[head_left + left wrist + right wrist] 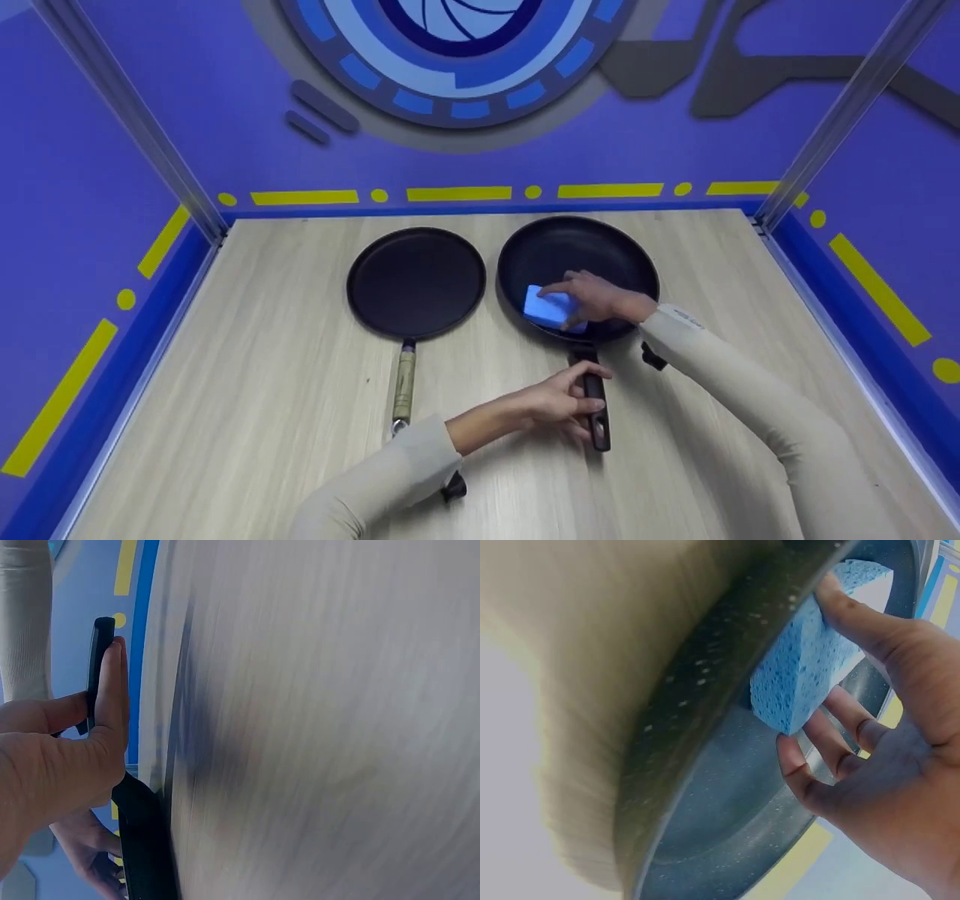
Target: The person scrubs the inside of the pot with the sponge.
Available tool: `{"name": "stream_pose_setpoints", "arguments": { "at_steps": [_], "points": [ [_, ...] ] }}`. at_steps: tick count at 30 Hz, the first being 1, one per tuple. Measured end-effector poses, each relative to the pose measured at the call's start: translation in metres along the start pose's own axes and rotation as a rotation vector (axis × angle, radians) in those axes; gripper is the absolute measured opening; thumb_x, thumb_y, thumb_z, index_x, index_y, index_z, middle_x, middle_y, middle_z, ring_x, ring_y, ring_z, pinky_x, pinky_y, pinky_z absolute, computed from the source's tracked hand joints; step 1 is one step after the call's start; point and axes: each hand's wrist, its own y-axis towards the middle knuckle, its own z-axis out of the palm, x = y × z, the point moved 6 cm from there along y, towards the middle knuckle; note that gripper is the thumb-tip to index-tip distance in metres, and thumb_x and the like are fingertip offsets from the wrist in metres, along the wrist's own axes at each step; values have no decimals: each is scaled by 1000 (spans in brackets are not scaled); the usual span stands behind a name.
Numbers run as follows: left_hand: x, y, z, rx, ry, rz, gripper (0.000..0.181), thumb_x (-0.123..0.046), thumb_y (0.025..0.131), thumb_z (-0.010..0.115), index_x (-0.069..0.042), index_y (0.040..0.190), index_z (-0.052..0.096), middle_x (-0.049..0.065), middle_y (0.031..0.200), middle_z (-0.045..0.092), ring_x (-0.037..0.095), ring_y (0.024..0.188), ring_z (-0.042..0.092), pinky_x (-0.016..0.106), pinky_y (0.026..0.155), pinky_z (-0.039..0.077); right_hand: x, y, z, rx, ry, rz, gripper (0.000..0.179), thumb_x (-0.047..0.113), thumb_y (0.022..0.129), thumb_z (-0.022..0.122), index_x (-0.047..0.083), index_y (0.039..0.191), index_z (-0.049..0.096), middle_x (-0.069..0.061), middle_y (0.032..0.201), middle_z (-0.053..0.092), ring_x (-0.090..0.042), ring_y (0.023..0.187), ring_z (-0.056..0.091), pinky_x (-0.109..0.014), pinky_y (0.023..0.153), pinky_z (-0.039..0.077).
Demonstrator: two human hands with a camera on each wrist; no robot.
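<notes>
A black frying pan (570,244) lies on the right half of the table, its handle (600,435) pointing toward me. My left hand (551,401) grips that handle from the left, thumb and fingers on either side; the left wrist view shows the handle (101,652) between them. Inside the pan, my right hand (594,296) holds a blue sponge (546,306) against the near left part of the inner surface. Up close in the right wrist view, the porous sponge (799,664) sits between thumb and fingers, by the pan wall.
Left of the frying pan lies a flat black round pan (416,281) with a greenish handle (403,386). Both rest on a light wood-grain table (277,360). Blue-purple panels (187,90) with yellow markings enclose the back and sides.
</notes>
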Motion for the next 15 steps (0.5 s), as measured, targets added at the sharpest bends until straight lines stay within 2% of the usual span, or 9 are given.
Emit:
{"name": "stream_pose_setpoints", "arguments": {
  "at_steps": [4,7,10,13,15],
  "points": [
    [2,1,2,-2,2,15,47,-3,103,58,-21,145,48,10,97,66,42,96,74,47,85,64,0,-9,0,19,15,-8,68,23,82,88,17,143,59,-21,128,61,-40,114,55,-58,100,51],
    [4,1,3,-9,18,32,47,-5,103,59,-20,146,47,9,98,67,38,92,76,44,82,65,0,-10,0,17,13,-1,66,25,82,88,18,141,59,-22,134,60,-44,123,54,-61,103,50],
    [5,1,3,-7,25,39,47,-7,103,59,-20,146,47,9,99,68,33,89,76,39,77,66,-1,-5,1,2,-17,17,65,25,80,89,21,139,61,-23,132,60,-45,123,54,-61,102,51],
    [6,-1,1,-11,7,32,46,-6,103,59,-22,145,48,9,99,68,32,88,76,38,77,66,-2,3,-1,-2,-43,51,66,23,79,90,25,138,62,-22,127,60,-42,119,56,-59,97,54],
    [6,-2,0,-15,-2,32,46,-5,103,59,-23,145,49,10,100,68,32,88,76,39,77,66,-5,10,-3,7,-44,82,67,23,79,90,27,139,61,-22,130,58,-42,121,55,-59,97,55]
  ]
}}
